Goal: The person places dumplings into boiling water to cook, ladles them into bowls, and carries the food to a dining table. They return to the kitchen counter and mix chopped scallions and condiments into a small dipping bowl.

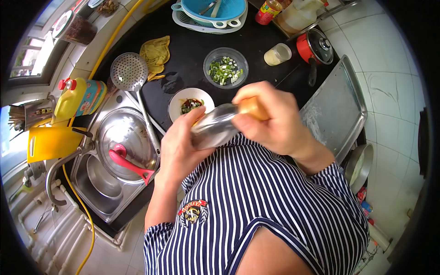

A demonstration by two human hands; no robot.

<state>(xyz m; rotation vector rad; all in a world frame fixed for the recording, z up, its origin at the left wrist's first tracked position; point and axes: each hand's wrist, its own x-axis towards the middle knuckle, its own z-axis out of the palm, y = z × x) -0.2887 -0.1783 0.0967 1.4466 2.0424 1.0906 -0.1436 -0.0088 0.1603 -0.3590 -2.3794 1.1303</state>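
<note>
My left hand (174,146) is wrapped round the body of a clear, shiny jar (215,128), which lies tilted in front of my chest. My right hand (279,121) grips the jar's orange-yellow lid (254,108). Motion blurs the jar, and its contents cannot be made out. Just beyond my left hand stands a white bowl (173,106) with dark sauce and green bits, partly hidden by the fingers. Farther back, a clear bowl (246,68) holds chopped green onion.
A skimmer (129,71) lies across the counter beside a yellow cloth (156,52). Left is a sink (98,208) with a metal lid (123,137) and pink-handled tool. Right are a small jar (277,55), a red pot (305,48) and a metal tray (334,105). Blue basin (195,9) behind.
</note>
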